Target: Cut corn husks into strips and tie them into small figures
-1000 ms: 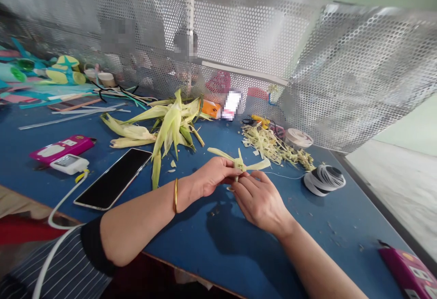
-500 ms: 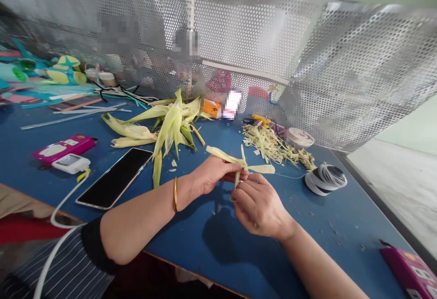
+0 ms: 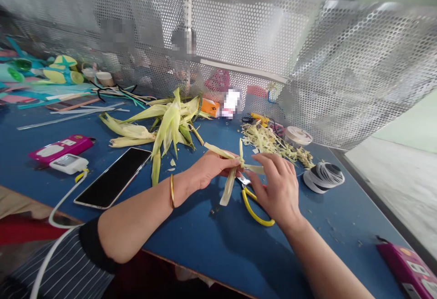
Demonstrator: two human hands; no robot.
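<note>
My left hand (image 3: 212, 169) is closed in a pinch on a small bundle of pale corn-husk strips (image 3: 229, 166), crossed and tied at the middle, held just above the blue table (image 3: 205, 240). One strip hangs down from the knot. My right hand (image 3: 278, 189) has its fingers spread and touches the right-hand strip of the bundle. Under that hand lie yellow-handled scissors (image 3: 254, 208) on the table. A thin white thread (image 3: 300, 174) runs from the bundle toward a tape roll (image 3: 322, 176).
A pile of green corn husks (image 3: 167, 124) and a black phone (image 3: 114, 177) lie to the left, with a pink device (image 3: 61, 146) and white charger (image 3: 68, 163). Husk shreds (image 3: 273, 144) lie behind. A perforated metal screen (image 3: 273, 48) closes the back. Another pink device (image 3: 406, 267) sits bottom right.
My right hand has opened and lifted to the right strip, uncovering the yellow scissors on the table. A husk strip now hangs down from the bundle. My left hand stays put.
</note>
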